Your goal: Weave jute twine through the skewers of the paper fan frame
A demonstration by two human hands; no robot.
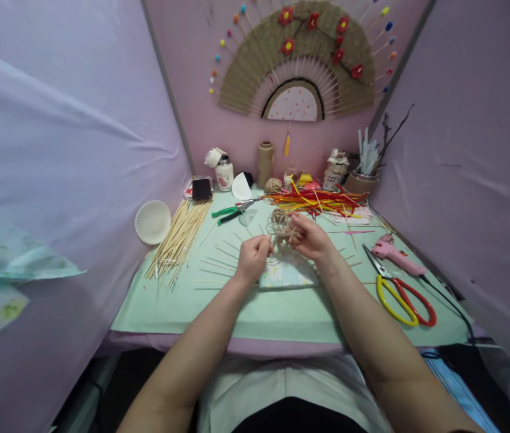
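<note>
Loose loops of brown twine [278, 224] hang between my two hands above the table. My right hand [310, 236] grips the bundle with bent fingers at its right side. On the left, my left hand [255, 257] is closed in a pinch against the lower strands of the twine. Below them lies a half-round piece covered in pale flowered cloth [284, 276], with thin sticks [219, 263] fanning out from it to both sides. Its upper part is hidden behind my hands and the twine.
Bamboo sticks [181, 237] lie in a pile at left, beside a white bowl [153, 222]. Green-handled pliers [232, 211] rest behind my left hand. Scissors [394, 288] and a pink glue gun [397, 255] lie at right. Red and orange pipe cleaners [318, 200] are at the back.
</note>
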